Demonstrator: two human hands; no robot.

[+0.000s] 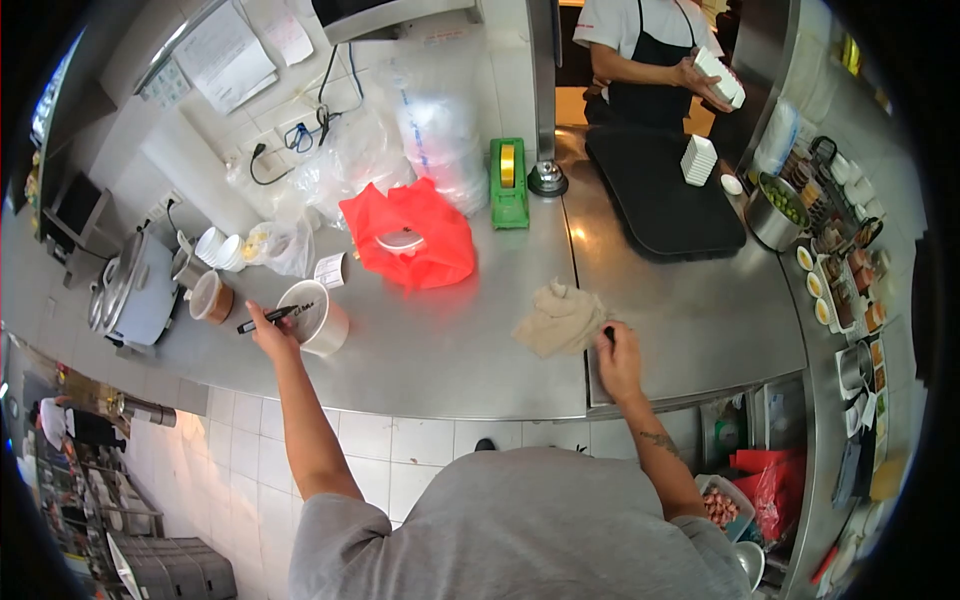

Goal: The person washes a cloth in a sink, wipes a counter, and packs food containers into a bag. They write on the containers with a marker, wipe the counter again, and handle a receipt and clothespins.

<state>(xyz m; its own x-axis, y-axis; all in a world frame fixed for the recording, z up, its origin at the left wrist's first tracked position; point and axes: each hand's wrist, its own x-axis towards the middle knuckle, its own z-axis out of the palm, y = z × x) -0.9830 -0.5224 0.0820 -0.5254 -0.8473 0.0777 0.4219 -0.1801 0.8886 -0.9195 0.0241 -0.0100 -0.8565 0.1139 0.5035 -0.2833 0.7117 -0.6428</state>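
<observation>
My left hand [272, 335] is closed around a black marker [258, 322], held at the side of a round white tub [328, 335]. Dark handwriting shows near the tub's top. On the right, my right hand [620, 365] is closed over the counter, with a small black piece [609, 332] showing at its fingers; it looks like a marker cap. A crumpled beige cloth [560, 318] lies just left of that hand. Behind the tub are a printed slip [330, 270] and a red bag [430, 235] with its opening facing up.
A green tape dispenser [509, 205] and a call bell [547, 180] stand at the back. A black tray [670, 215] lies at right, near a pot of green produce [778, 210]. Across the counter, a person holds stacked white containers [722, 80]. A lidded brown container [210, 298] stands left.
</observation>
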